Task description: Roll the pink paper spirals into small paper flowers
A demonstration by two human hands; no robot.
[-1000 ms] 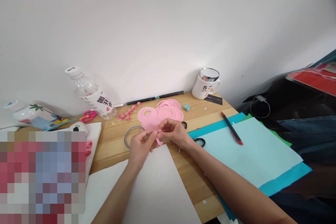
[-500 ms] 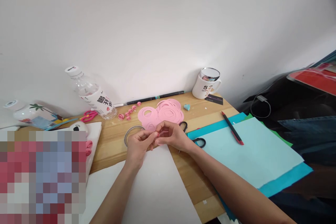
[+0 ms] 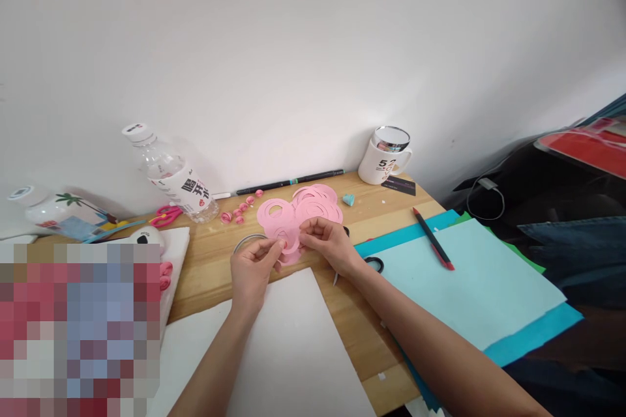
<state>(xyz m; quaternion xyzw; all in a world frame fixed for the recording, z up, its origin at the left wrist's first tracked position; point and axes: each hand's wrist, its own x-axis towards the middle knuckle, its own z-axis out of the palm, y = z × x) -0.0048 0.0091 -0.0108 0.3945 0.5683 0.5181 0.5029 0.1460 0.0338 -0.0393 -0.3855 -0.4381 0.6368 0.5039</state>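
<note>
Between the thumb and index finger of my left hand (image 3: 255,270) is a small pink paper roll (image 3: 282,244), mostly covered by the fingertips. My right hand (image 3: 327,242) is a short way to the right, its thumb and fingers pinched together; what lies between them is hidden. Behind and under both hands lie overlapping pink paper circles (image 3: 317,195) with spiral cuts. Black-handled scissors (image 3: 375,265) are partly covered by my right wrist. A grey ring (image 3: 247,238) shows behind my left hand. White paper (image 3: 293,339) lies beneath my forearms.
Several small pink rolls (image 3: 238,212) and a blue paper roll (image 3: 348,199) lie farther back. A bottle (image 3: 178,176), a black pen (image 3: 291,182) and a mug (image 3: 384,159) are near the wall. Blue sheets (image 3: 469,273) with a black-and-red pen (image 3: 433,239) lie right.
My hands have parted: the right has shifted slightly right, away from the pink roll, which stays in my left fingers. More of the pink circles shows between them.
</note>
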